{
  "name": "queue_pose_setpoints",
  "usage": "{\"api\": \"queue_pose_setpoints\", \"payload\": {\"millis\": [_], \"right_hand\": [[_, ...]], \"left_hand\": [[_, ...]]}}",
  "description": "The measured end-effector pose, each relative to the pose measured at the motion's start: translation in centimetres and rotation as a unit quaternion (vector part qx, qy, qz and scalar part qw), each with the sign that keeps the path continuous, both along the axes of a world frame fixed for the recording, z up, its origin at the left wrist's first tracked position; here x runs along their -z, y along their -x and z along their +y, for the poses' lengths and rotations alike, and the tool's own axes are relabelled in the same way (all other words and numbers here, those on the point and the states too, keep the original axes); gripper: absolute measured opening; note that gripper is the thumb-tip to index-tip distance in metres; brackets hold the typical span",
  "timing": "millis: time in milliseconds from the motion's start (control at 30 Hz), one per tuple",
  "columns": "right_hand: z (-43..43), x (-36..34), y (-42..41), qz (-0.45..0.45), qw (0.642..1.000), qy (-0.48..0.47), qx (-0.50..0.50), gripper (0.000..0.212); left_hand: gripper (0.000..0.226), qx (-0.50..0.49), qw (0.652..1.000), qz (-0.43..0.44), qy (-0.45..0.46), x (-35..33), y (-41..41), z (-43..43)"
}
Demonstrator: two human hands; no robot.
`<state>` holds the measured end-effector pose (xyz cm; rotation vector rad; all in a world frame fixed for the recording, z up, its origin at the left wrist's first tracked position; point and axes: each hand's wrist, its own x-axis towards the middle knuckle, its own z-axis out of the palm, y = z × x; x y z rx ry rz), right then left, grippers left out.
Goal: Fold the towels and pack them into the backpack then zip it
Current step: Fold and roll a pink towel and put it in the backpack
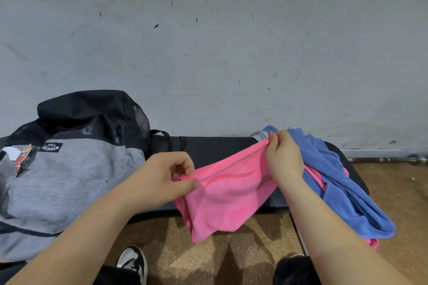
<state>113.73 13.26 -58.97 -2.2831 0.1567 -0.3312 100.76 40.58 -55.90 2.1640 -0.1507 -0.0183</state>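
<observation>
A black bench [220, 146] against a scuffed grey wall [208, 53] bears one backpack [69, 169] and one blue towel [347, 180], while the left hand [162, 178] and right hand [283, 157] pinch one pink towel [227, 199].

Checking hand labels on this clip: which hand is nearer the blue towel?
Right. The right hand pinches the pink towel beside the blue towel; the left hand grips its other end, toward the backpack.

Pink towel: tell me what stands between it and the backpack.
Nothing visible does. The left hand and right hand pinch the pink towel right of the backpack; only bare bench lies between.
</observation>
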Motion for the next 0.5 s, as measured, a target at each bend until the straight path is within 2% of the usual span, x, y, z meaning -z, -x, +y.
{"api": "queue_pose_setpoints", "payload": {"millis": [233,300,367,500], "right_hand": [[-0.1,-0.1,0.0,-0.002,0.999,-0.043,-0.011,0.029],[-0.5,-0.1,-0.4,-0.006,0.997,-0.072,-0.012,0.028],[-0.9,-0.3,-0.6,-0.022,0.995,-0.096,-0.005,0.029],[-1.5,-1.1,0.0,-0.056,0.993,-0.1,-0.005,0.031]], "left_hand": [[0.046,-0.01,1.0,-0.008,-0.006,0.1,0.0,0.0],[0.042,-0.016,1.0,0.006,-0.007,-0.2,-0.1,0.3],[0.029,-0.01,1.0,0.028,0.007,-0.5,-0.1,0.6],[0.024,0.008,0.999,0.024,0.044,-1.3,0.2,0.4]]}}
